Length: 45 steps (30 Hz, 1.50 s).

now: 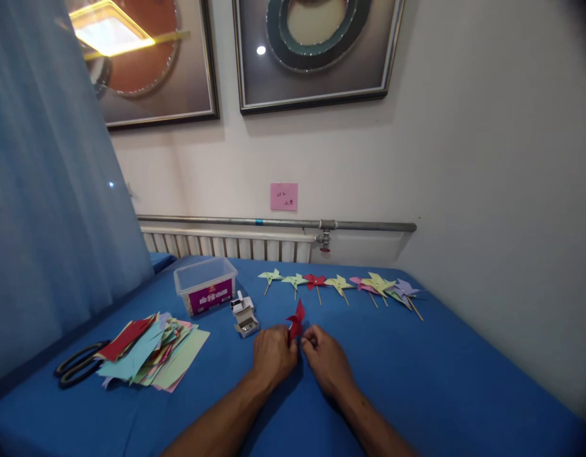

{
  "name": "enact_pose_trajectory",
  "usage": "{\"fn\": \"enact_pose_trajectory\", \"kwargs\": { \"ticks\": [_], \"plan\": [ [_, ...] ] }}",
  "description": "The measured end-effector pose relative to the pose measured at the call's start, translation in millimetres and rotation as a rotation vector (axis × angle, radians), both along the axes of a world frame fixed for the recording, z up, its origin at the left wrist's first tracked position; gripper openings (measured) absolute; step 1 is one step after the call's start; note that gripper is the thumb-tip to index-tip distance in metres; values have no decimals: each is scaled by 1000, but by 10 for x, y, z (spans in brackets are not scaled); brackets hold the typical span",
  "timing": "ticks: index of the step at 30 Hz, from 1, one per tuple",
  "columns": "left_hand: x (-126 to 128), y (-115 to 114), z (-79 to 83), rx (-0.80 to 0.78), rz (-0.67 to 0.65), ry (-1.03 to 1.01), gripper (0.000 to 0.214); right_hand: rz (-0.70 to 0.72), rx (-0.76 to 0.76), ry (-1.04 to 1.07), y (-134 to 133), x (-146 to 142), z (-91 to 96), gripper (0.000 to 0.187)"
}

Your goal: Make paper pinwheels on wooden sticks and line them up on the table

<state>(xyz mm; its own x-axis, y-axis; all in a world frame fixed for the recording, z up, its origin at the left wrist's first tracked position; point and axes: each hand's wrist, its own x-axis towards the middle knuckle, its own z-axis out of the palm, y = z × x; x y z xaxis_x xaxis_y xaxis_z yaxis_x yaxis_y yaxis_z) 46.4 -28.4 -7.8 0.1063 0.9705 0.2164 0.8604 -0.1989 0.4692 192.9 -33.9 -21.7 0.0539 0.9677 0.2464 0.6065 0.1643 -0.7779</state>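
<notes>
Forearms (236, 404) led to the left hand (275, 352), its grip pinching the red pinwheel (297, 319) between both hands; the right hand (327, 358) curled close (hold unclear). Hard squeezing could have creased it.

The pink note (284, 197) bears handwriting (perhaps "252"), the purple label (211, 297) on the tub (205, 279) blurred characters.

2 framed pictures (318, 54), white wall (488, 190)
</notes>
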Motion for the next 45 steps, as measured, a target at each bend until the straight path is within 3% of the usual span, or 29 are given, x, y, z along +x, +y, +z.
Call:
{"fn": "enact_pose_trajectory", "kwargs": {
  "ticks": [6, 12, 17, 22, 27, 34, 37, 45],
  "plan": [
    [-74, 100, -12, -29, 125, -242, 15, -29, -20, 256, 63, 15, -33, 11],
    [-123, 224, -78, -146, 165, -691, 21, -30, -128, 558, 65, -67, -174, 24],
    [-122, 265, -90, -208, 159, -792, 19, -159, -21, 477, 83, -10, -124, 29],
    [-165, 262, 28, -284, 135, -983, 18, -246, 83, 447, 129, 160, 44, 33],
    [-288, 247, 134, -363, 32, -1113, 16, -60, -34, 574, 120, 163, 75, 43],
    [-335, 218, 129, -392, -187, -1093, 17, 245, -287, 798, 28, 155, 151, 43],
    [-330, 214, 134, -393, -204, -1085, 19, 280, -342, 810, 69, 168, 80, 40],
    [-300, 202, 131, -384, -174, -1117, 17, 301, -309, 764, 131, 105, -73, 44]
  ]
}}
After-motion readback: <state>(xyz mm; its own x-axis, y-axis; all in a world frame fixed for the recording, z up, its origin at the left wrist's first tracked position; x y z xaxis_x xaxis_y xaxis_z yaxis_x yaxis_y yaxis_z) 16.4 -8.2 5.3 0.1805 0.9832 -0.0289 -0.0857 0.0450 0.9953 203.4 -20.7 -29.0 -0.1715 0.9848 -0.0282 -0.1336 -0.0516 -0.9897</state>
